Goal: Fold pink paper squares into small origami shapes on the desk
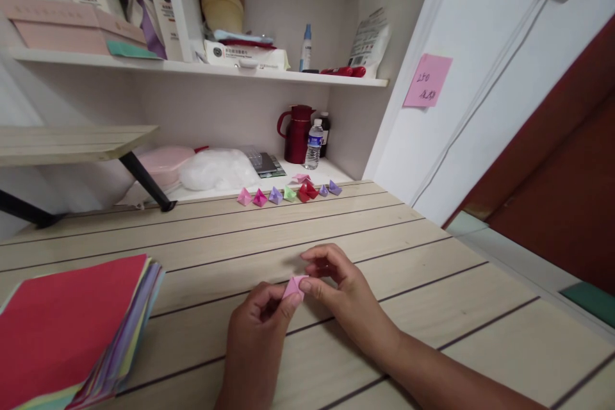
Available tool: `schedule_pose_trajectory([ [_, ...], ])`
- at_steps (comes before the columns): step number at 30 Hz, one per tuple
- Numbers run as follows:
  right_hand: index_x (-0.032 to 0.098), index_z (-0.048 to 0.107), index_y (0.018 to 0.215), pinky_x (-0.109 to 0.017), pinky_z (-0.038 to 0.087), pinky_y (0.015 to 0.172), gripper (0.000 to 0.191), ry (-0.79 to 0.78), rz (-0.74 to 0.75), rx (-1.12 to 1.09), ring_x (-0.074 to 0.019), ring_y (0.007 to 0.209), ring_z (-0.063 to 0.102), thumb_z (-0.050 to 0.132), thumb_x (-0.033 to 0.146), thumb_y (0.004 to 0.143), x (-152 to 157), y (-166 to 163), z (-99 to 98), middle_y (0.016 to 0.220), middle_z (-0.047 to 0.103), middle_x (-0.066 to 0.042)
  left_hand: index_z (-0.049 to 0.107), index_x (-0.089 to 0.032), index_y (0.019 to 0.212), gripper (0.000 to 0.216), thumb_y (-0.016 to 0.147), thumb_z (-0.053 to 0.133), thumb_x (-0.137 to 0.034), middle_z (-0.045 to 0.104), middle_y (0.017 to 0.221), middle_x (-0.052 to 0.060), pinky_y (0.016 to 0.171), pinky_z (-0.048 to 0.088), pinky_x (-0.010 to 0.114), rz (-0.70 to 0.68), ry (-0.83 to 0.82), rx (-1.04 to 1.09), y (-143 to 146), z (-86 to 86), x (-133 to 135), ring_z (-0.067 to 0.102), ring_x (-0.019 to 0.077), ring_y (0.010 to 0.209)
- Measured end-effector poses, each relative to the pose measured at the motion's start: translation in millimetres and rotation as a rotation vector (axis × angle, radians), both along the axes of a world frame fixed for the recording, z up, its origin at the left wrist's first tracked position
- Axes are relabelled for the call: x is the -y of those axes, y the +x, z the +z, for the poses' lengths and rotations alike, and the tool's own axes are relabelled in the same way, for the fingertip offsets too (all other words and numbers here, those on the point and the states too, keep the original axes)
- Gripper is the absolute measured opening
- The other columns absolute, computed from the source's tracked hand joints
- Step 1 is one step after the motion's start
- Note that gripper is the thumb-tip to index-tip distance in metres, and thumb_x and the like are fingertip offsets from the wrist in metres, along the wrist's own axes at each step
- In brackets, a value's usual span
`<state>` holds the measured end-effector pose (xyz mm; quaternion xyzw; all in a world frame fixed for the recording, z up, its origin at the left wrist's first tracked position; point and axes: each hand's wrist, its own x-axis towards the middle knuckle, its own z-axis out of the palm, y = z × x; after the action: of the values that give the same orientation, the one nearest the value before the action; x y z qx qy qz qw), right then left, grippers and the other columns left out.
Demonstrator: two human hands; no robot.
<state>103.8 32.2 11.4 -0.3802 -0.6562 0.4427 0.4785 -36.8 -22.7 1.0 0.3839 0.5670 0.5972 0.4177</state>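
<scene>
A small pink folded paper piece [294, 285] sits between my two hands, low over the wooden table [423, 269]. My left hand [257, 327] pinches its left side with thumb and fingertips. From the right, my right hand [339, 288] grips it with curled fingers. A stack of coloured paper sheets [72, 327], red on top, lies at the front left. A row of several finished folded paper pieces [288, 193] in pink, purple, green and red stands along the table's far edge.
Behind the table a lower shelf holds a red jug [296, 133], a water bottle [314, 144], a dark bottle and white bags. The upper shelf carries boxes and packets. A small wooden stand [72, 144] juts in at left. A pink note [426, 80] hangs on the right wall.
</scene>
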Motion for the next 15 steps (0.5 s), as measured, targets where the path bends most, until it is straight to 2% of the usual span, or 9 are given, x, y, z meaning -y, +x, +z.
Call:
schedule_pose_trajectory([
  [4,0.024,0.075,0.085,-0.031,0.046,0.083,0.006,0.050,0.116,0.003,-0.0177,0.087,0.061,0.075,0.029,0.082,1,1,2.0,0.088,0.066,-0.002,0.070,-0.020,0.063,0.020,0.070,0.073,-0.039,0.052,0.062,-0.004,0.058,0.034,0.023,-0.046,0.025,-0.093,-1,-1.0,-1,0.043,0.0107,0.061],
  [10,0.022,0.073,0.069,-0.026,0.043,0.069,0.017,0.085,0.095,0.044,-0.0134,0.072,0.055,0.074,0.031,0.083,7,3,8.6,0.073,0.058,0.001,0.067,-0.022,0.060,0.020,0.071,0.071,-0.038,0.055,0.064,-0.003,0.059,0.034,0.024,-0.095,0.053,-0.194,-1,-8.6,-2,0.045,0.0118,0.062],
  [15,0.020,0.071,0.064,-0.026,0.042,0.067,0.019,0.057,0.049,0.042,-0.0133,0.069,0.054,0.073,0.026,0.082,8,0,7.4,0.069,0.058,0.001,0.067,-0.023,0.060,0.019,0.071,0.072,-0.038,0.053,0.062,-0.004,0.056,0.032,0.023,-0.077,0.060,-0.201,0,-15.7,-3,0.043,0.0111,0.060],
])
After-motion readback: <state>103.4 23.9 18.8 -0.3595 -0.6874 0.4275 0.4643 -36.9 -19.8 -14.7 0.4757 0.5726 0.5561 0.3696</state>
